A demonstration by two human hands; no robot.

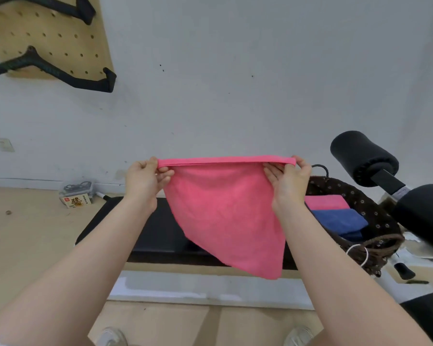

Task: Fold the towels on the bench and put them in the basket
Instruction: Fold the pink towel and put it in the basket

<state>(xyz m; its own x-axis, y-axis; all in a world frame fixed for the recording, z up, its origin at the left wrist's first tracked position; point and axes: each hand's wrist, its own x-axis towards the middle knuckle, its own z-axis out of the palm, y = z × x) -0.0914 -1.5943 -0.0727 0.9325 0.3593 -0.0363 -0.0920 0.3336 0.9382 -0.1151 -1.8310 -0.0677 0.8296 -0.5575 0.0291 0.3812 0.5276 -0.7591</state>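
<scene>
Pink towel (225,216): held up in the air between the two hands, top edge stretched level and doubled over, the body hanging to a point below the right hand
Left hand (145,179): fingers and thumb pinch the towel's left top corner
Right hand (289,179): fingers and thumb pinch the right top corner
Bench (150,233): black padded top, below and beyond the hands, partly hidden by the hanging towel
Basket (375,213): dark woven, just right of the right hand; already holds a folded pink towel (326,202) and a folded blue towel (340,221)
Step in hand (judgement): folding the held towel, the fold looks only begun
Doing it well (judgement): keep the top edge taut and level, match the corners before bringing the hands together, let the skewed lower point fall square, then lay the towel on the bench to flatten the crease
Risk (judgement): the uneven hang may give a crooked fold
</scene>
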